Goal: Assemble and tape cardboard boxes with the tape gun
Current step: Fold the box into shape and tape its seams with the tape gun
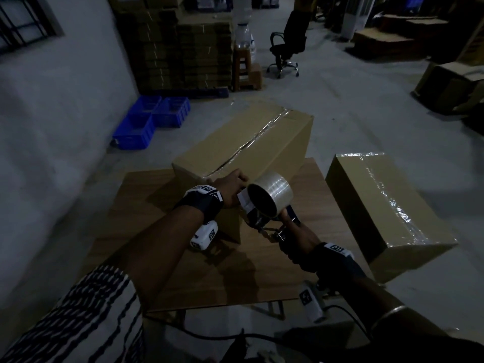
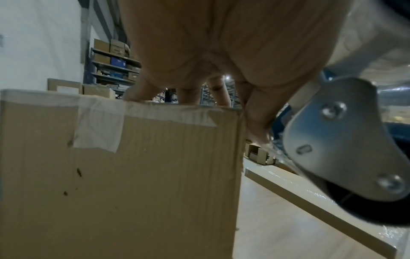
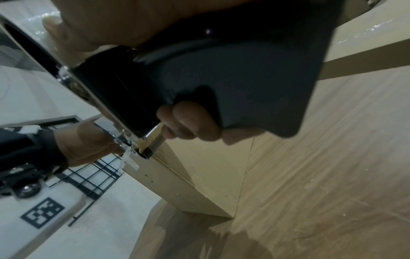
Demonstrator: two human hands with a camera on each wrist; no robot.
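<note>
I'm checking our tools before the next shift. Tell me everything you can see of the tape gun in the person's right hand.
The tape gun with its dark handle and bright metal frame carries a roll of clear glossy tape on a dark core. The right hand grips the handle. A riveted metal side plate shows in the left wrist view. Its front end sits at the near top corner of the taped brown cardboard box, right beside the left hand, whose fingers rest on that top edge.

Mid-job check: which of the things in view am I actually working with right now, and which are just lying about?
In the job:
box on the table, steadied by the left hand
tape gun, gripped by the right hand
table

Lying about:
taped box on the right
blue crates
office chair
stacked flat cardboard
</note>
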